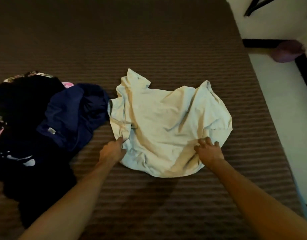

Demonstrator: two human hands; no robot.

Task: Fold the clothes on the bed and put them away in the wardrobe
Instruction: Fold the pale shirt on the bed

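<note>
Two hands on one garment: left hand [112, 149] pinches the near-left edge of the cream shirt [166, 125], fingers curled into the fabric; right hand [209, 149] sits on the near-right edge with fingers bent, looks like it's gathering cloth, though a firm grip isn't certain from here. Shirt lies crumpled on the bed [149, 49], directly ahead of and between both hands, sleeves bunched at the far side. Unfolded dark pile [45, 122] sits just outside the left hand, nearly touching the shirt's left edge.

Step in hand, my read: flattening before the first fold. To do it well:
- pull the hem taut toward you, hands moving apart, to kill the diagonal creases
- drag the shirt slightly rightward, off the navy garment [74, 111], so folds don't snag it
- square out the sleeves beyond the hands before folding inward

Wardrobe not in view; nothing looks folded yet.
</note>
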